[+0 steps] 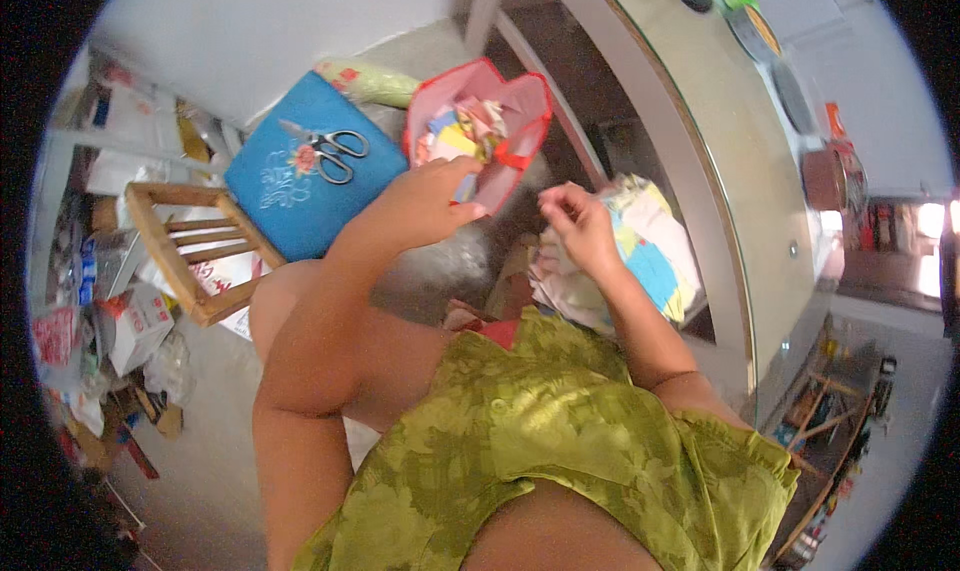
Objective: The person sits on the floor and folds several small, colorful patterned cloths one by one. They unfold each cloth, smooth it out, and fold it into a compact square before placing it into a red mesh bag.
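Note:
My left hand (pixel 424 200) reaches over the near left edge of a red-trimmed pink bag (pixel 536 113), its thumb and fingers apart and nothing visible between them. Inside the bag lie colourful fabric scraps (pixel 469 128). To the right, my right hand (pixel 577 222) hovers beside a pile of folded or stacked cloth pieces (pixel 652 248), white, blue and yellow. Its fingers are curled; blur hides whether they pinch anything. Metal scissors (pixel 334 151) lie with open blades uncertain on a blue embroidered cushion or cloth-covered seat (pixel 322 218), left of the bag.
A wooden slatted frame (pixel 202 308) adjoins the blue seat. Clear plastic (pixel 450 260) lies below the bag. Boxes (pixel 139 327) and plastic bags crowd the far left. A glass-edged counter (pixel 705 143) curves along the right, and a wrapped green bundle (pixel 371 83) lies behind the seat.

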